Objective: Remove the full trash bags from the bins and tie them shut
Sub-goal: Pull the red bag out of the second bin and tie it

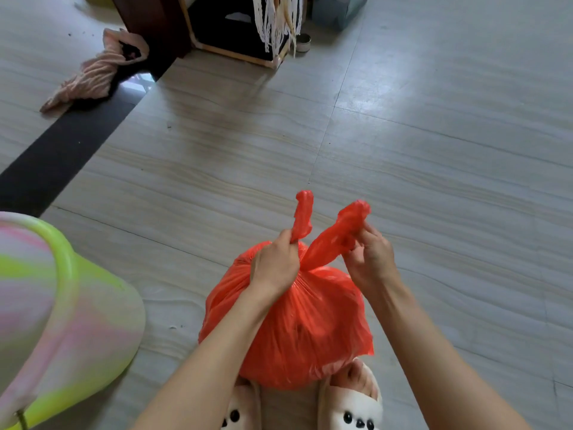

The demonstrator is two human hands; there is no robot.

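Observation:
A full red trash bag [297,324] rests on the tiled floor just in front of my slippers. Its top is gathered into two twisted ears that cross above the bulge. My left hand [274,263] is closed around the left ear [303,212], which sticks straight up. My right hand [370,256] pinches the right ear [344,228], which slants up to the right. A green and pink plastic bin [62,308] stands at the lower left, apart from the bag; its inside is hidden.
A pink cloth [96,72] lies crumpled on the floor at the upper left beside a dark floor strip [59,150]. A dark wooden cabinet [217,23] with white fringe stands at the top centre. My slippered feet [353,398] are under the bag.

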